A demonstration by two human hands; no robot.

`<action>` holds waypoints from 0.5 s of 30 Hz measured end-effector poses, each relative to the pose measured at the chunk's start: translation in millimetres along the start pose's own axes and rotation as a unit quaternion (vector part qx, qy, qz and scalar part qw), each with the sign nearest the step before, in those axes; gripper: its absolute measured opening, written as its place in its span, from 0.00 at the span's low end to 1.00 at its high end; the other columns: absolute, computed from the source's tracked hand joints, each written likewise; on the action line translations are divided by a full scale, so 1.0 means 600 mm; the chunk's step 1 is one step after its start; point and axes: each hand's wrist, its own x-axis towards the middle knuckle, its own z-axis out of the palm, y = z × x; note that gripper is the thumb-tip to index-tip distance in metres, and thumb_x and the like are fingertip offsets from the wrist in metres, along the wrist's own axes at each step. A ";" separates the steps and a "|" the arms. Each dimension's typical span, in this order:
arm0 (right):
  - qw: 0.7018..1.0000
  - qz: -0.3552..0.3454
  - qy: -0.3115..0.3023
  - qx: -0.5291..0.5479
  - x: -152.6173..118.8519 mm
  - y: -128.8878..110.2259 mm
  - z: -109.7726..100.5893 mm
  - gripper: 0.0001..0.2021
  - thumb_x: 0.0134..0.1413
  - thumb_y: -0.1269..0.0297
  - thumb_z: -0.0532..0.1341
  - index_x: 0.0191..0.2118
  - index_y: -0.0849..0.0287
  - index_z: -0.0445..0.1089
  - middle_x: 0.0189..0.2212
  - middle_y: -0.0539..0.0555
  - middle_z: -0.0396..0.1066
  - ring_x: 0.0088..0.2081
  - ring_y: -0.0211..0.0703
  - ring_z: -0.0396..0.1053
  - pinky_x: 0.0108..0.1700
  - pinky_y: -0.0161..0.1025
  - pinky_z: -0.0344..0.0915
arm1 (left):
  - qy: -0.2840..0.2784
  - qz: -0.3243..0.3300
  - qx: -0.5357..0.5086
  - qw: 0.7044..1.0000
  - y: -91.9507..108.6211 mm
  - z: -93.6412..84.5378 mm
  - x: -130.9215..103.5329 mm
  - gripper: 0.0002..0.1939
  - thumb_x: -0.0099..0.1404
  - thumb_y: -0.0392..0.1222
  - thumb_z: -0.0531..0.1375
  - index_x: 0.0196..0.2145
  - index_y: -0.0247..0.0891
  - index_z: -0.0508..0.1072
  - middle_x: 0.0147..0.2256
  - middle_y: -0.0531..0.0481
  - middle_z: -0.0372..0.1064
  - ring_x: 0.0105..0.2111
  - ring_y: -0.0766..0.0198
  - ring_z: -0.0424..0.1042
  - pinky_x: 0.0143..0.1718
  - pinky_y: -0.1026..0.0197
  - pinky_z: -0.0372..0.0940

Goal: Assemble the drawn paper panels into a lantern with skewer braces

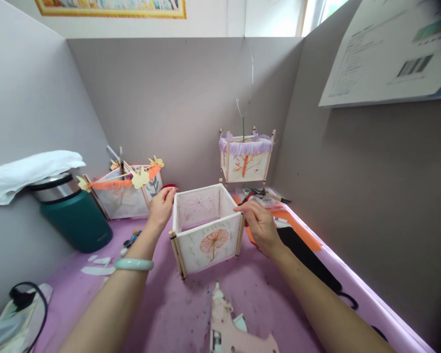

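A four-sided white paper lantern (193,252), open at the top with wooden sticks at its corners, is between my hands over the purple tabletop. An orange flower is drawn on its front panel, and faint lines show on an inner wall. My left hand (161,208), below which a pale green bangle circles the wrist, pinches the lantern's far left corner. At the right corner, my right hand (259,223) grips the upper edge with its fingers closed. A pale pink glue gun (226,321) lies in front of the lantern, nozzle pointing toward it.
A lantern with purple fringe (226,159) hangs by a wire against the back partition. At left stand an orange-fringed lantern (128,208) and a teal bottle (75,218) topped with white cloth. A power strip (40,304) sits front left; a black flat item (308,257) lies right.
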 end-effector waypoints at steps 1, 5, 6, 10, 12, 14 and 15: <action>1.000 -0.001 0.001 0.000 0.000 0.000 0.000 0.15 0.63 0.61 0.50 0.37 0.59 0.73 0.31 0.54 0.66 0.34 0.40 0.65 0.32 0.37 0.63 | 0.001 -0.002 0.003 1.000 0.001 -0.002 -0.004 0.19 0.62 0.51 0.52 0.40 0.35 0.74 0.39 0.46 0.73 0.40 0.58 0.70 0.44 0.59 0.61; 1.000 -0.004 0.001 -0.004 -0.001 0.002 -0.001 0.15 0.63 0.60 0.51 0.37 0.58 0.73 0.31 0.54 0.66 0.31 0.39 0.64 0.31 0.37 0.63 | 0.027 -0.002 0.012 1.000 0.021 -0.029 -0.051 0.22 0.65 0.51 0.48 0.48 0.36 0.70 0.43 0.44 0.72 0.42 0.59 0.70 0.45 0.59 0.62; 1.000 -0.003 0.001 -0.006 -0.002 0.002 -0.001 0.15 0.62 0.60 0.51 0.37 0.58 0.73 0.31 0.54 0.66 0.31 0.39 0.64 0.31 0.37 0.63 | 0.047 0.017 0.017 0.999 0.031 -0.040 -0.070 0.21 0.66 0.52 0.47 0.48 0.37 0.69 0.44 0.45 0.71 0.42 0.58 0.70 0.46 0.59 0.62; 1.000 -0.002 0.008 -0.013 -0.003 0.001 0.001 0.15 0.63 0.59 0.50 0.37 0.58 0.73 0.30 0.53 0.66 0.30 0.39 0.64 0.32 0.38 0.63 | -0.018 0.189 0.033 0.981 0.073 -0.081 -0.146 0.18 0.68 0.47 0.46 0.46 0.39 0.70 0.47 0.45 0.68 0.46 0.58 0.67 0.50 0.56 0.59; 1.000 -0.005 0.013 -0.015 -0.004 0.000 0.003 0.15 0.63 0.59 0.50 0.36 0.58 0.73 0.30 0.53 0.66 0.31 0.40 0.65 0.32 0.38 0.63 | -0.073 0.252 0.060 0.963 0.086 -0.090 -0.169 0.17 0.68 0.44 0.47 0.48 0.39 0.69 0.49 0.44 0.67 0.49 0.57 0.64 0.52 0.54 0.57; 1.000 -0.011 0.015 -0.014 -0.005 -0.001 0.004 0.15 0.63 0.60 0.50 0.36 0.58 0.73 0.29 0.53 0.66 0.32 0.40 0.65 0.33 0.38 0.63 | -0.107 0.282 0.088 0.949 0.088 -0.090 -0.178 0.15 0.67 0.40 0.48 0.47 0.39 0.69 0.48 0.44 0.67 0.49 0.57 0.63 0.52 0.53 0.57; 1.000 -0.012 0.015 -0.013 -0.005 -0.002 0.004 0.15 0.63 0.60 0.50 0.35 0.58 0.73 0.29 0.53 0.66 0.32 0.41 0.65 0.33 0.38 0.63 | -0.115 0.288 0.099 0.946 0.087 -0.087 -0.179 0.13 0.67 0.38 0.49 0.46 0.39 0.70 0.47 0.45 0.68 0.48 0.58 0.64 0.51 0.53 0.57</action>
